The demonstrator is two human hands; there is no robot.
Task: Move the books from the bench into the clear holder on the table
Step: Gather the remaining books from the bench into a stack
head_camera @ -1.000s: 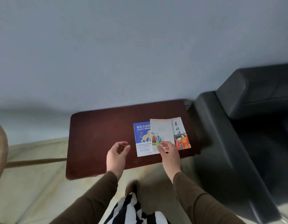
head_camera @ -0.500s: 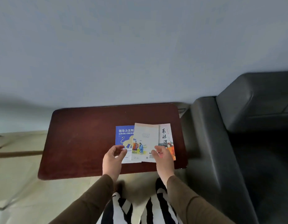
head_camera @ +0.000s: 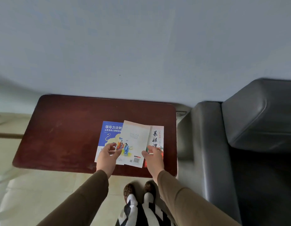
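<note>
Three books lie overlapped on the dark red bench (head_camera: 64, 136). A blue book (head_camera: 108, 136) is at the left and a white book with a red picture (head_camera: 157, 137) at the right. A cream book (head_camera: 136, 141) lies tilted on top of both. My left hand (head_camera: 108, 156) pinches the cream book's lower left edge, thumb on its cover. My right hand (head_camera: 153, 158) holds its lower right edge, thumb on the cover and fingers over the white book. The clear holder and the table are out of view.
A black leather sofa (head_camera: 239, 136) stands close against the bench's right end. A pale wall (head_camera: 141, 46) runs behind the bench. Below the bench's near edge are a tiled floor (head_camera: 35, 193) and my shoes (head_camera: 139, 190).
My left hand has come in from the bare bench onto the cream book's left edge. My right hand has shifted to its right edge. The view has tilted further down.
</note>
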